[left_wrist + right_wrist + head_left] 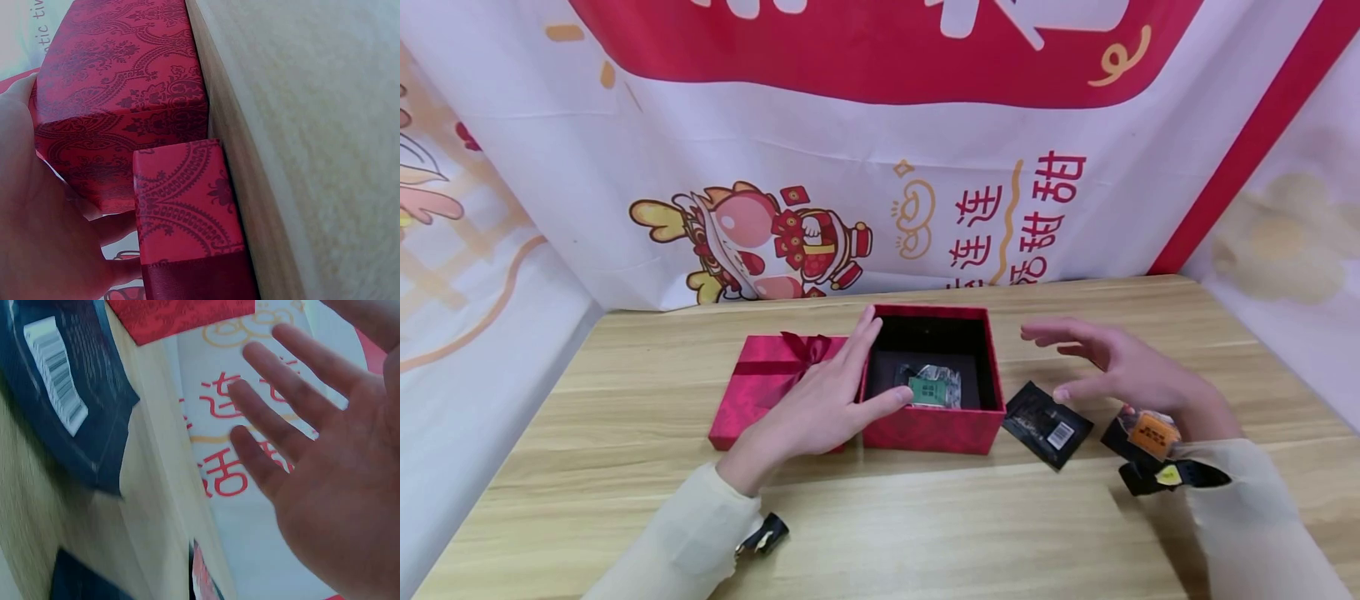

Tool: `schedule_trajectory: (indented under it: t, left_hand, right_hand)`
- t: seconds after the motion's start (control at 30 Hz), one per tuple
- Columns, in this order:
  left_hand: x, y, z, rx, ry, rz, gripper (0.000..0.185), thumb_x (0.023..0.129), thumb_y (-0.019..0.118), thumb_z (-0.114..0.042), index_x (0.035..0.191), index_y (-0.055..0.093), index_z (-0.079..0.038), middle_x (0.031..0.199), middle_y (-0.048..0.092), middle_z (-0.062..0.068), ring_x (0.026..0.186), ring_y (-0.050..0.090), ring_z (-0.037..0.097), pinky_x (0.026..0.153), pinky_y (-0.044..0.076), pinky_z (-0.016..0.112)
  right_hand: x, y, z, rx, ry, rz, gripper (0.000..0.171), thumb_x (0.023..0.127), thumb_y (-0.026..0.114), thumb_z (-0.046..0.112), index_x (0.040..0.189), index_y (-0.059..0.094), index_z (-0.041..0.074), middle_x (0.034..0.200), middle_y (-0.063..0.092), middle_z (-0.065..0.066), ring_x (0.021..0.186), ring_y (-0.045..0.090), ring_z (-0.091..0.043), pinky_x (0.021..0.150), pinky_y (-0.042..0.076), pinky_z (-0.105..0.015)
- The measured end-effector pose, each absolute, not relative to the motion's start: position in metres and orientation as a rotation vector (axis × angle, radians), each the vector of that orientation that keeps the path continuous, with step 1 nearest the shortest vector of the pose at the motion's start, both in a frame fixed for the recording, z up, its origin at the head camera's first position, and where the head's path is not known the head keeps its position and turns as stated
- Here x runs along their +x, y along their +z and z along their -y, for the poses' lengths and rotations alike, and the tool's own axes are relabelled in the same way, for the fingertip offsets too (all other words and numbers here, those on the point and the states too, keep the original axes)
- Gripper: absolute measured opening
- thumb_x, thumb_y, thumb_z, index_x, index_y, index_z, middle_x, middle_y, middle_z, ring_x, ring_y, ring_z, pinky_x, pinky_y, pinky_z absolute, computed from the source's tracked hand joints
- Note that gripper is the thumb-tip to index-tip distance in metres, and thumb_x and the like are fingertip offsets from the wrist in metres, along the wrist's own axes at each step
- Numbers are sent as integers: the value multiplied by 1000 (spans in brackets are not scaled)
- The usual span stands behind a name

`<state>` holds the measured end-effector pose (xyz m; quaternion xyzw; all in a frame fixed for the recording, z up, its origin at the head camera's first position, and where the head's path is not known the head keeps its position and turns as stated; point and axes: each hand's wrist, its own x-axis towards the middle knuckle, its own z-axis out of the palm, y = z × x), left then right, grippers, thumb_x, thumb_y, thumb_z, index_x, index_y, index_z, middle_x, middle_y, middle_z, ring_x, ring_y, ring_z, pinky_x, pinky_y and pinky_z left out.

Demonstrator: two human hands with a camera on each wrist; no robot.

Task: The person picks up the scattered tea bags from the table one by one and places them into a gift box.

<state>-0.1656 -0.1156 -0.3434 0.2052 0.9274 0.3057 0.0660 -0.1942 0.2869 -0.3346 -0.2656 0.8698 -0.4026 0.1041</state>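
A red patterned gift box (932, 432) stands uncovered on the table, black inside. In it lies a clear packet with a green label (931, 392). My left hand (816, 410) rests at the box's left side, fingers fairly straight along the wall and thumb over the near rim. The left wrist view has the thumb at the box's edge (125, 69). Partly behind this hand is the red lid (760, 367) with a ribbon bow. My right hand (1123, 367) hovers right of the box, fingers spread and palm bare in the right wrist view, above a flat black packet (1048, 427) with a barcode.
Beneath the right wrist lies a packet with an orange label (1152, 432), beside a black packet (1122, 435). A printed cloth (850, 150) hangs behind the wooden table (925, 525). Each wrist carries a black strap.
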Motion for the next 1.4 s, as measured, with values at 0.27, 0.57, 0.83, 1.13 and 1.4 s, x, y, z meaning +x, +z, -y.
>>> schedule_trajectory:
  t: [0.27, 0.57, 0.83, 1.13, 1.4]
  left_hand:
    - [-165, -343, 116, 616, 928, -2794, 104, 93, 52, -84, 171, -1, -39, 177, -8, -25, 166, 18, 23, 129, 24, 66]
    - [-165, -343, 116, 619, 933, -2793, 104, 93, 52, -84, 171, -1, -39, 178, -8, -23, 166, 18, 24, 129, 25, 67]
    - [-165, -344, 116, 618, 932, -2796, 104, 92, 51, -85, 171, -1, -40, 177, -8, -25, 166, 19, 24, 129, 25, 67]
    - [-166, -345, 115, 618, 937, -2789, 104, 92, 51, -85, 170, -3, -43, 176, -9, -26, 166, 18, 23, 128, 25, 68]
    - [-166, -345, 116, 625, 940, -2784, 103, 93, 51, -84, 170, -4, -42, 176, -10, -25, 166, 17, 23, 128, 25, 68]
  right_hand:
    - [-198, -349, -303, -877, -1081, -2442, 82, 88, 85, 19, 160, 47, 25, 160, 53, 2, 142, 54, -21, 114, 51, -47]
    - [-199, -357, -305, -803, -1011, -2255, 96, 83, 87, 19, 165, 39, 30, 171, 39, -1, 153, 39, -16, 116, 37, -15]
    - [-200, -360, -302, -756, -953, -2231, 101, 79, 89, 16, 165, 39, 34, 170, 35, -1, 152, 33, -38, 114, 39, -17]
    - [-198, -358, -301, -788, -946, -2248, 100, 77, 90, 15, 163, 42, 32, 168, 35, -8, 147, 35, -40, 114, 47, -36]
    - [-200, -360, -296, -841, -810, -2428, 92, 79, 92, 30, 160, 47, 37, 166, 43, -4, 146, 40, -35, 115, 39, -65]
